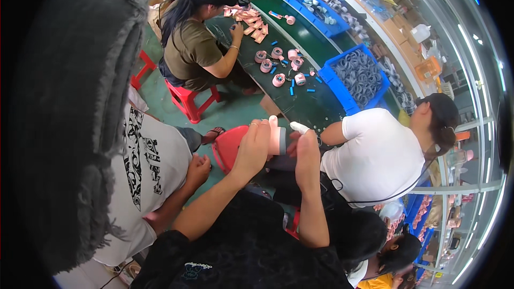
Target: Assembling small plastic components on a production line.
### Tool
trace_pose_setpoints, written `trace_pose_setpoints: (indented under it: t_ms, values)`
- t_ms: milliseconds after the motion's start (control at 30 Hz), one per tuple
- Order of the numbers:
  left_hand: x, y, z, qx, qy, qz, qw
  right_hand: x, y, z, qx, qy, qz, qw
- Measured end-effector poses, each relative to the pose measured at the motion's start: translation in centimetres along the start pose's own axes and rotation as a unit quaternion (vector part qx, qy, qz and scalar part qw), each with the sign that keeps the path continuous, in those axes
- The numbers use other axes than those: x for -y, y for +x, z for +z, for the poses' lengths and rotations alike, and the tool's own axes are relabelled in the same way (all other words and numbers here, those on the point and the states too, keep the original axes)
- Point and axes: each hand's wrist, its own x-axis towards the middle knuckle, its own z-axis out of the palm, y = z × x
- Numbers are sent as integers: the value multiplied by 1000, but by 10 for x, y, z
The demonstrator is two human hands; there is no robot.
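My left hand (255, 145) is closed around a short pink cylindrical housing (275, 138) with a grey ring (283, 140) on its right end. A small pink knob sticks up at its top. Just right of the ring, my right hand (304, 147) has its fingers loosely bent and apart, with nothing visible in them. A white finger cot (299, 127) covers one of its fingertips. Whether these fingers touch the ring is hard to tell. Both hands are raised in front of me, above a red stool (229, 147).
A dark green bench (286, 104) holds pink round parts (266, 65) and small blue cylinders (292, 91). A blue bin (348, 105) contains grey rings. Co-workers sit ahead (184, 48) and right (383, 144); another person (155, 166) is close at left.
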Motion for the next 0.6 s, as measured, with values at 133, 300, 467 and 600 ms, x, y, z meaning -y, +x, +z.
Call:
trace_pose_setpoints:
  t_ms: [133, 300, 467, 600]
  values:
    - [-11, 5, -5, 6, 19, 1, 1000, -3, 8, 8, 39, -200, -166, 965]
    - [-28, 9, -6, -148, -56, 124, 979, 8, 13, 16, -1, -21, -75, 997]
    - [-11, 25, -12, -131, 119, 230, 957, 23, 22, 28, -66, -255, -289, 920]
    - [8, 18, -13, -85, 151, 201, 964, 2, 30, 34, -29, -229, -232, 945]
